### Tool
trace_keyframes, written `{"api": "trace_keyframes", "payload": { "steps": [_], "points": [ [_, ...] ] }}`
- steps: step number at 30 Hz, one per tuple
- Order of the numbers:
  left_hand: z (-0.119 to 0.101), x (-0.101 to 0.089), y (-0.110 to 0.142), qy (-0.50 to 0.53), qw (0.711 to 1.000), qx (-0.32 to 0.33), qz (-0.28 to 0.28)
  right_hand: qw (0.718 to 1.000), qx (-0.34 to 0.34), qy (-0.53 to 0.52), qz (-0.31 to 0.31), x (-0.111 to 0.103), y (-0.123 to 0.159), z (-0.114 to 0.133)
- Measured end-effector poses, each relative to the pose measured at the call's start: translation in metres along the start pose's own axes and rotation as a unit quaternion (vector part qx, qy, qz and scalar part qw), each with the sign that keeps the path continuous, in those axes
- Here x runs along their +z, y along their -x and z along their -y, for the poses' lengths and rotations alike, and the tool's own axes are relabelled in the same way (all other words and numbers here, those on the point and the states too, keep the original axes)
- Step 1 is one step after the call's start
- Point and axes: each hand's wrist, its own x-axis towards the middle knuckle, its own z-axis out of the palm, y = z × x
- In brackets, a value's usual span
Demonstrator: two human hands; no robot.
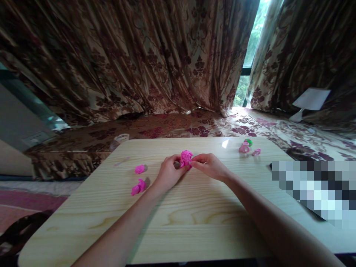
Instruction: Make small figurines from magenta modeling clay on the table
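Observation:
A bright pink clay flower (186, 157) sits just above the light wooden table (178, 222), pinched from both sides. My left hand (168, 172) grips its left edge with closed fingers. My right hand (210, 166) pinches its right edge. Two loose pink clay lumps lie to the left: a small one (139, 169) and a larger folded one (138, 187). Both are apart from my hands.
At the far right of the table stand a pale pink clay figure (244, 148) with a green piece (248, 142) and a small pink bit (256, 152). A blurred-out object (314, 191) covers the right edge. A clear plastic cup (120, 139) lies behind the table. Patterned curtains hang behind.

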Motion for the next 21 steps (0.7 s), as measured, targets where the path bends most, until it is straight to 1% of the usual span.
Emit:
{"api": "trace_keyframes", "payload": {
  "steps": [3, 7, 10, 14, 17, 21],
  "points": [
    [0.001, 0.002, -0.005, 0.031, 0.999, -0.016, 0.028, 1.0, 0.008, 0.015, -0.005, 0.002, 0.0, -0.003],
    [0.001, -0.002, -0.011, 0.056, 0.996, -0.011, 0.068, 0.999, -0.005, 0.041, -0.028, 0.005, 0.0, -0.003],
    [0.002, -0.005, -0.014, 0.069, 0.994, -0.006, 0.09, 0.998, -0.015, 0.054, -0.013, 0.004, 0.002, -0.001],
    [0.003, -0.006, -0.014, 0.073, 0.993, -0.007, 0.095, 0.998, -0.006, 0.062, 0.013, -0.004, 0.003, 0.004],
    [0.003, -0.006, -0.013, 0.073, 0.992, -0.008, 0.098, 0.996, -0.002, 0.087, 0.011, -0.009, 0.002, 0.006],
    [0.004, -0.004, -0.012, 0.062, 0.993, 0.004, 0.098, 0.993, 0.011, 0.114, -0.006, 0.0, 0.0, 0.003]
  ]
}}
